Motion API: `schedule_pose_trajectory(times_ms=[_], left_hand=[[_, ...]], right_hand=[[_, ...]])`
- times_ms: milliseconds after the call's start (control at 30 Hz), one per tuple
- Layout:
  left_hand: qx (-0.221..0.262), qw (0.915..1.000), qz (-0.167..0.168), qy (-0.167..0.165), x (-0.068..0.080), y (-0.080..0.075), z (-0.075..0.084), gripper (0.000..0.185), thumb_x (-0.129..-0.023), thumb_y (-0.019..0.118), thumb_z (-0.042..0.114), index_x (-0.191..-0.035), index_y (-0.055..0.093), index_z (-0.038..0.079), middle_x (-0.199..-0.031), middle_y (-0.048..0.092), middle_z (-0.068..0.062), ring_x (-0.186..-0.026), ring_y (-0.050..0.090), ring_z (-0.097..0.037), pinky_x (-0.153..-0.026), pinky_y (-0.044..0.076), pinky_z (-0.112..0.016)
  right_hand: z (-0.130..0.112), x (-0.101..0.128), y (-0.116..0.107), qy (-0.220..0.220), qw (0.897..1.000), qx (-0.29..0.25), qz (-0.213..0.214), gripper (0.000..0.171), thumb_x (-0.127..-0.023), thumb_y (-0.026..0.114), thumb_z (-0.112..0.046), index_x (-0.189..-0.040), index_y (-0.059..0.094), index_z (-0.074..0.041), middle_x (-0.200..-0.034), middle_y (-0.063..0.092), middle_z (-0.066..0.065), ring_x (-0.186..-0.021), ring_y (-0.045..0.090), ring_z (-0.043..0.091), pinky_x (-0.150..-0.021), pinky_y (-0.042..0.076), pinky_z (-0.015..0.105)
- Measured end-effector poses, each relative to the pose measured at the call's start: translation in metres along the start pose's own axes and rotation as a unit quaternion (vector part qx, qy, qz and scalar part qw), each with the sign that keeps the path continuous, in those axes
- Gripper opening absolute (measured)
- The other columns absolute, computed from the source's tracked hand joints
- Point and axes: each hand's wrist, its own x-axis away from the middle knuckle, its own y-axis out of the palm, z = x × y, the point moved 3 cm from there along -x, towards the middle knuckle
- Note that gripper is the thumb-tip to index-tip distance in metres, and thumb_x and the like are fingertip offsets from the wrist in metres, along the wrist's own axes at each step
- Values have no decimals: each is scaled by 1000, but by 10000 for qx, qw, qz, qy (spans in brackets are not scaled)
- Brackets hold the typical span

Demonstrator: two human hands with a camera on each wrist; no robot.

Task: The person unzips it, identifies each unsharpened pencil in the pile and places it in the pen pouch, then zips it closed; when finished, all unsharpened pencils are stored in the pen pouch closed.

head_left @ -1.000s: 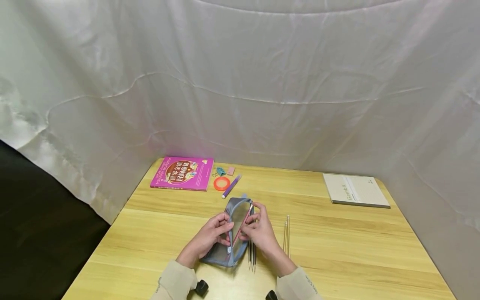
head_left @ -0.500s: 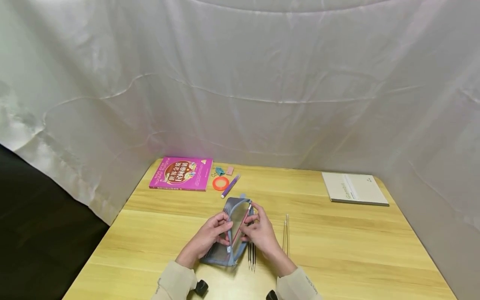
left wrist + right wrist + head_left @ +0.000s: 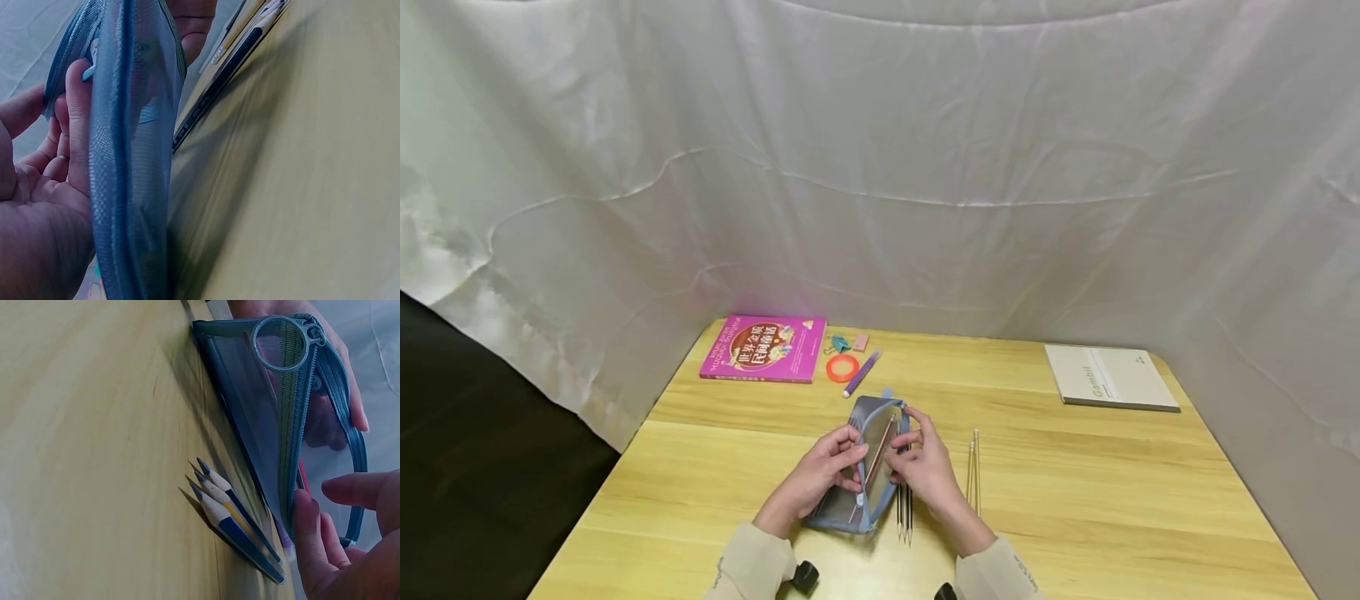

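Holding the blue mesh pencil case (image 3: pixel 867 467) between them, both hands work at the near middle of the wooden table (image 3: pixel 1075 492). The left hand (image 3: pixel 820 471) grips the case's left lip, its fingers curled round the zipper edge; in the left wrist view the fingers (image 3: pixel 75 125) lie against the mesh wall (image 3: pixel 125 175). The right hand (image 3: pixel 925 467) pinches the right lip of the opening, fingertips (image 3: pixel 309 525) on the zipper band (image 3: pixel 290 425). A pink pencil (image 3: pixel 878 454) lies slanted inside the open case, its far end toward the top of the opening. The zipper's ring pull (image 3: pixel 279 342) sits at the closed end of the case.

Just beside the case, on its right and partly under the right hand, a small bundle of dark pencils (image 3: pixel 904 508) rests on the table; the right wrist view shows their sharpened tips (image 3: pixel 206 481) side by side. Two pale thin sticks (image 3: pixel 973 471) lie parallel a little further right.

Toward the far edge: a magenta book (image 3: pixel 763 347), a teal binder clip (image 3: pixel 838 342), a pink eraser (image 3: pixel 861 341), an orange tape ring (image 3: pixel 842 367) and a purple pen (image 3: pixel 862 372). A grey notebook (image 3: pixel 1108 377) lies at far right, and white cloth (image 3: pixel 880 167) drapes behind
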Motion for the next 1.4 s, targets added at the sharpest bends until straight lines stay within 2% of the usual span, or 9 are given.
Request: schedule_pose_trajectory(times_ms=[200,467,667,967,1233,1400], left_hand=[[13,10000,17,8,-1,1,1,17,-106,60,21,-104,50,8,-87,53,0,-70,60,-10,-61,63,-27],[-7,10000,32,6,-1,1,2,15,-106,59,21,-104,50,9,-87,53,0,-70,61,-10,-61,63,-27],[-2,10000,70,60,-1,-1,4,14,-106,59,20,-103,51,10,-86,53,1,-69,60,-10,-61,63,-28],[-57,9998,52,167,-2,-3,4,16,-106,59,21,-106,51,8,-84,55,0,-67,60,-10,-57,60,-25],[-211,9996,163,96,-1,-4,7,19,-105,60,22,-107,52,5,-84,55,0,-64,59,-10,-53,55,-21],[-573,9982,177,90,2,0,12,24,-105,62,23,-107,52,2,-78,53,-1,-62,55,-11,-54,52,-20]], right_hand=[[0,-1,-4,-5,10000,-10,68,81,-87,74,8,-157,36,-10,-115,61,24,-77,71,32,-61,65,35],[0,-2,-15,102,9993,27,356,73,-89,73,5,-153,42,-8,-115,60,22,-76,68,24,-61,65,37],[3,-4,-25,253,9977,31,629,62,-90,69,7,-147,48,-4,-114,58,20,-75,67,23,-62,66,38],[9,-1,-23,486,9984,245,155,29,-94,67,2,-123,64,5,-97,72,17,-61,65,18,-55,63,33],[5,1,-20,494,9987,114,15,25,-94,68,2,-118,64,10,-89,75,17,-57,64,14,-56,63,33],[3,0,-18,531,9983,-246,-71,25,-95,68,2,-118,63,11,-86,73,16,-58,68,15,-60,65,34]])
